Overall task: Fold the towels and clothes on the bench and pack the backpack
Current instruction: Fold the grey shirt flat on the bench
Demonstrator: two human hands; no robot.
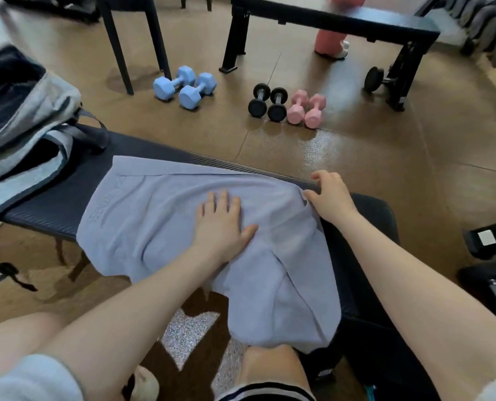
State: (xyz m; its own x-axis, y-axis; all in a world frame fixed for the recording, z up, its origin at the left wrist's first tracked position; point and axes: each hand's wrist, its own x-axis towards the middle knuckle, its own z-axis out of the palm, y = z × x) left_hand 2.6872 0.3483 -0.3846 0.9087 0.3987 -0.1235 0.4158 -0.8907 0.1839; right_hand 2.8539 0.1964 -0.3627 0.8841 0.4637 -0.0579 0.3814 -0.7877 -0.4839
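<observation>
- Closest to the camera are the person's bare knees and two arms reaching forward.
- The left hand (222,224) lies flat on the towel (183,227), fingers straight and spread, pressing it down. It holds nothing.
- The right hand (329,198) is at the far right edge of the towel. Its fingers curl over the cloth there and seem to pinch the edge.
- The towel is light purple-blue. It is spread over the dark tabletop (53,209), and one end hangs off the near side by the knee.
- The backpack (24,120) sits on the left end of the tabletop, open, well apart from the hands.
- The towel looks soft, thin and floppy. It will bend anywhere and will not break.
- It looks light, so one hand can lift it. It may slide on the smooth tabletop, so one hand should keep it down.
- Good places to grab are the corners and edges, not the middle.
- Blue (183,86), black (267,102) and pink dumbbells (306,108) lie on the floor beyond.
</observation>
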